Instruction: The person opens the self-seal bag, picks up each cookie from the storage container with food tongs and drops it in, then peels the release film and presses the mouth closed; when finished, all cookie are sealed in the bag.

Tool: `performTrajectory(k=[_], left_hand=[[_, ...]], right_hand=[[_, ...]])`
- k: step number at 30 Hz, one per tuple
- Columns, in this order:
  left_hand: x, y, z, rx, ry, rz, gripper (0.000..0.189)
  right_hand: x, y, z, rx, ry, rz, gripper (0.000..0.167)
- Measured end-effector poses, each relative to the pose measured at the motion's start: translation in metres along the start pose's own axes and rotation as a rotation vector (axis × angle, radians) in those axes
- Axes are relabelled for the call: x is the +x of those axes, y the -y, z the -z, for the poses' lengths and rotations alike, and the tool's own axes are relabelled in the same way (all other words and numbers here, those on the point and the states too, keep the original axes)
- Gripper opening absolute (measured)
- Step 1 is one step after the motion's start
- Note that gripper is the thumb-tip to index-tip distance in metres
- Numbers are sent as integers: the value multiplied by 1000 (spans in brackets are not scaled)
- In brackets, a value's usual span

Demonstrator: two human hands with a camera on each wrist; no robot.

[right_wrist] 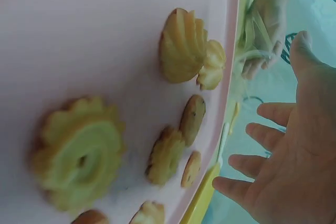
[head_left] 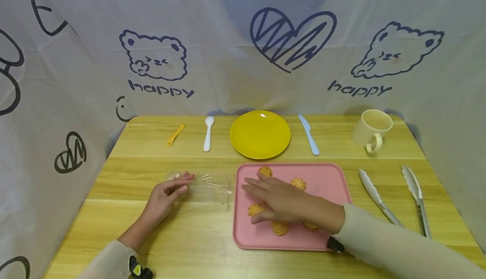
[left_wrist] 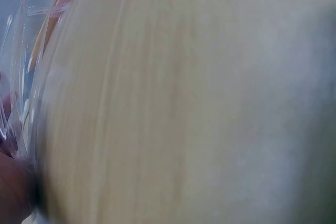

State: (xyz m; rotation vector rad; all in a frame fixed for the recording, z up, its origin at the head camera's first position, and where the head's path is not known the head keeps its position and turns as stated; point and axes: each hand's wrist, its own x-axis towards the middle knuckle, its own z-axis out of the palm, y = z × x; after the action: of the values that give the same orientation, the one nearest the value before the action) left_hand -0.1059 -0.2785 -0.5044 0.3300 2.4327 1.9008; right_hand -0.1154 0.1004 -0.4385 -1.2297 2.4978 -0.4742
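Observation:
A clear plastic bag (head_left: 212,189) lies on its side on the wooden table, its mouth toward the tray. My left hand (head_left: 164,198) pinches the bag's far left end between thumb and fingers; in the left wrist view, the creased plastic (left_wrist: 23,77) shows beside the thumb. Spread fingers and an empty palm mark my right hand (head_left: 279,199), which hovers over the pink tray (head_left: 334,175). Several cookies sit on that tray, among them a swirled cookie (head_left: 280,229), a ring-shaped cookie (right_wrist: 79,153) and a round speckled cookie (head_left: 265,171). The right hand and forearm hide part of them.
Along the back stand a yellow clip-like strip (head_left: 176,135), a white spoon (head_left: 208,133), a yellow plate (head_left: 260,135), a light blue knife (head_left: 309,135) and a cream mug (head_left: 368,131). Metal tongs (head_left: 415,194) lie right of the tray, partly under my right sleeve. A printed cloth hangs behind.

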Motion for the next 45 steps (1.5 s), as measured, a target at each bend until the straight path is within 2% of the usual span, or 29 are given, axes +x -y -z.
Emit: performTrajectory(k=[8,13,21,32,38,45], left_hand=[[-1,-1,-1,-4,-5,4,28],[0,0,-1,-2,-7,0,27],[2,1,-2,12,-5,-5,26],[-1,1,-1,25,-2,-5,27],[-2,0,-1,29,-9,22,28],[-2,-2,-2,11,-7,4,28]], right_hand=[[-34,-11,3,53,-59,-79,86],[-55,-17,3,48,-104,-132,87],[-91,-28,-2,21,-234,-202,82],[-149,-49,-6,-2,-386,-394,82],[-185,-66,-11,49,-474,-496,87],[-224,-85,-28,115,-535,-617,89]])
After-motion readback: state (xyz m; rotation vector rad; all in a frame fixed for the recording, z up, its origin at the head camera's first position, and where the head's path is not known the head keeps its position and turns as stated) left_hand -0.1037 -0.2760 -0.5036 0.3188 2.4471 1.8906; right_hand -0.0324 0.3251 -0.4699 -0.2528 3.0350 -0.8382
